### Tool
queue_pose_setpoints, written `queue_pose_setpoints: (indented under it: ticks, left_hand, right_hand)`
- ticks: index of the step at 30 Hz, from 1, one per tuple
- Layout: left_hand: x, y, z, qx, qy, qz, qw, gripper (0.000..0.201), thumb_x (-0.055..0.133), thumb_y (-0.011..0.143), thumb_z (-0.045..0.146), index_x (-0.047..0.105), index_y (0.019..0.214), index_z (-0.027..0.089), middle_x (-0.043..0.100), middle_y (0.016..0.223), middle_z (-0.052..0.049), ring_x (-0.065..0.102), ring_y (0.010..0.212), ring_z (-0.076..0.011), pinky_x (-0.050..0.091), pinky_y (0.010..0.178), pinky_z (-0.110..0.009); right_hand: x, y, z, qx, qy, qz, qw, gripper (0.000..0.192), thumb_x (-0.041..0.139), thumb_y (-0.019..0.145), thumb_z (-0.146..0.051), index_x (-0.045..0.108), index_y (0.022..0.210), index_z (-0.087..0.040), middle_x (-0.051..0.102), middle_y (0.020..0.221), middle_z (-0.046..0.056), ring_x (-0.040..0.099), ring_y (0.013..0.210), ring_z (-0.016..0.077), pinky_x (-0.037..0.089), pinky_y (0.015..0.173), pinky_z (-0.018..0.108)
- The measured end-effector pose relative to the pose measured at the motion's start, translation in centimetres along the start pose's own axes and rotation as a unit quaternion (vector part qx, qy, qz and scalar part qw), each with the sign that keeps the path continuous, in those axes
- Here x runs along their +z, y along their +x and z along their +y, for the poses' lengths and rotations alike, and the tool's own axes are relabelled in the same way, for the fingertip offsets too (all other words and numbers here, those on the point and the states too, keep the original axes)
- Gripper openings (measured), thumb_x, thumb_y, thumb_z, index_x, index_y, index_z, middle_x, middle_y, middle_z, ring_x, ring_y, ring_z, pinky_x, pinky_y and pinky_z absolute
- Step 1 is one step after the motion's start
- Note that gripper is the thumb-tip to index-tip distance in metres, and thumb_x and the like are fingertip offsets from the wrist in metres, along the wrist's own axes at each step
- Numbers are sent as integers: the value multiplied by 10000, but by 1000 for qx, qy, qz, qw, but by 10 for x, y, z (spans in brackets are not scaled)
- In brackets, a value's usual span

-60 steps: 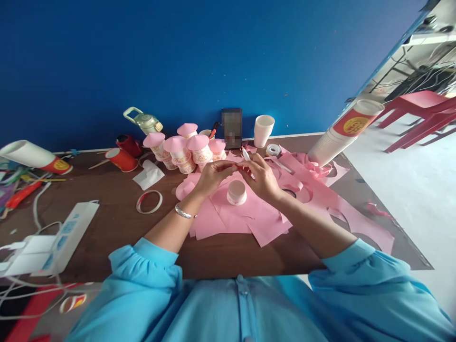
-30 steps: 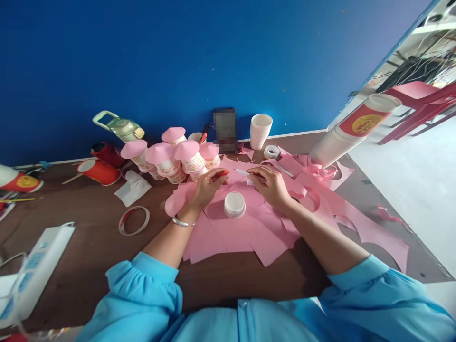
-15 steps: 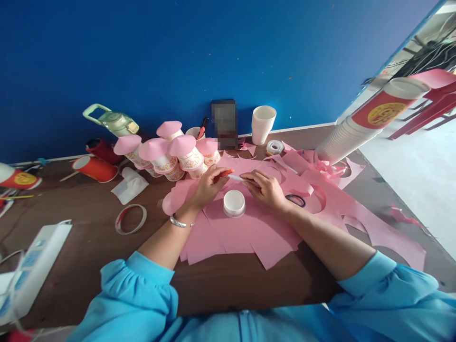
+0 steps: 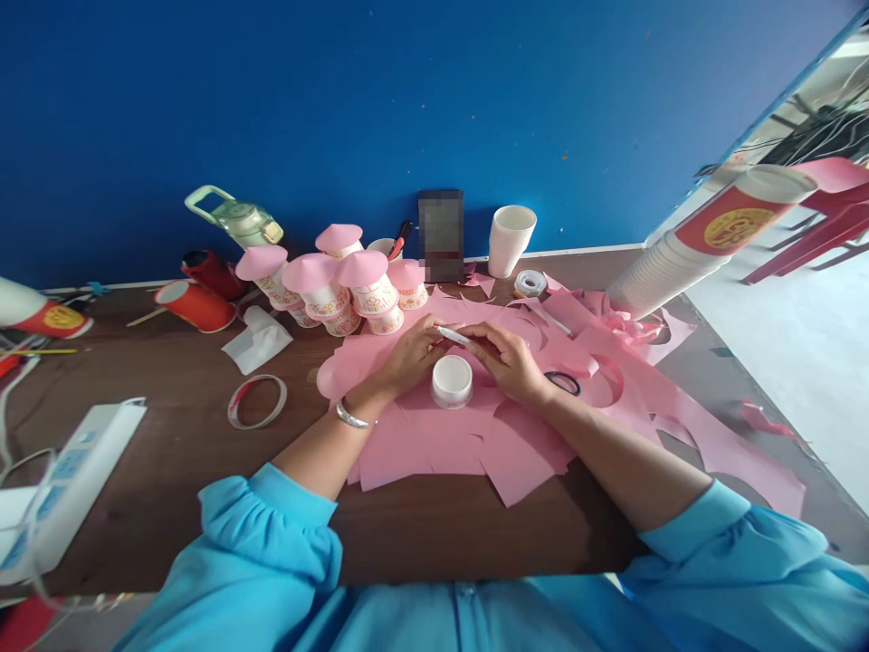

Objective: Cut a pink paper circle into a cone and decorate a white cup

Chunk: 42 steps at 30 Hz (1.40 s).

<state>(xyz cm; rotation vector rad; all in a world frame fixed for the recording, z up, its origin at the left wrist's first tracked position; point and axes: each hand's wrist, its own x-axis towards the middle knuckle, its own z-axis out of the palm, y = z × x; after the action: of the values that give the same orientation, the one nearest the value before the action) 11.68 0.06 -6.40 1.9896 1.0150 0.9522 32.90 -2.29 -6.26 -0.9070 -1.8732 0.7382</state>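
Between my hands is a slim white marker pen [image 4: 453, 336] with a bit of red at its left end. My left hand [image 4: 413, 353] closes its fingers around the left end, and they partly hide it. The right end is pinched by my right hand [image 4: 506, 359]. Just below the pen a white paper cup [image 4: 452, 380] stands on overlapping sheets of pink paper [image 4: 434, 450]. Close by my right wrist lies a dark ring-shaped handle [image 4: 563, 384], partly under pink scraps.
Pink-topped decorated cups [image 4: 367, 282] are grouped at back left, near a green bottle [image 4: 244, 222]. A tape roll [image 4: 257, 402] and a power strip [image 4: 81, 484] lie left. Stacked white cups [image 4: 512, 240] stand by the wall; a taller cup stack [image 4: 706, 244] leans at right.
The orange-red part seen at my left fingers is now mostly hidden, and the pen tilts more. My hands have come slightly closer together. The whole view has shifted a little.
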Motion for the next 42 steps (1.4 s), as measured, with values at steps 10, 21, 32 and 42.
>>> queue_pose_setpoints:
  ticks: [10,21,32,42]
  left_hand:
    - [2,-1,-5,-121,-297,45,946,334,728,922,493,585,1074,231,787,999,-69,762,899,-217,603,830,-383]
    - [-2,2,-4,-152,-457,114,869,354,886,774,339,649,1012,225,666,849,32,636,721,-93,530,695,-251]
    - [-2,3,-5,-148,-484,130,852,346,951,721,321,697,914,187,739,872,10,700,777,-96,576,732,-222]
    - [0,4,-8,-133,-400,141,896,362,964,680,360,719,873,178,778,832,-11,698,732,-119,581,751,-276]
  right_hand:
    - [-2,-1,4,31,-21,70,997,200,575,1041,-352,690,1142,-224,788,1026,74,755,843,192,606,766,323]
    - [-1,-5,9,-8,-97,28,995,193,550,1038,-302,709,1129,-241,789,1004,73,758,871,202,595,771,303]
    - [-2,-5,8,-18,-124,27,992,194,548,1039,-261,710,1141,-231,791,1022,73,750,878,204,583,769,298]
    - [-3,-5,6,-18,-164,31,986,248,513,1053,-264,731,1164,-220,788,1048,90,750,918,216,581,773,311]
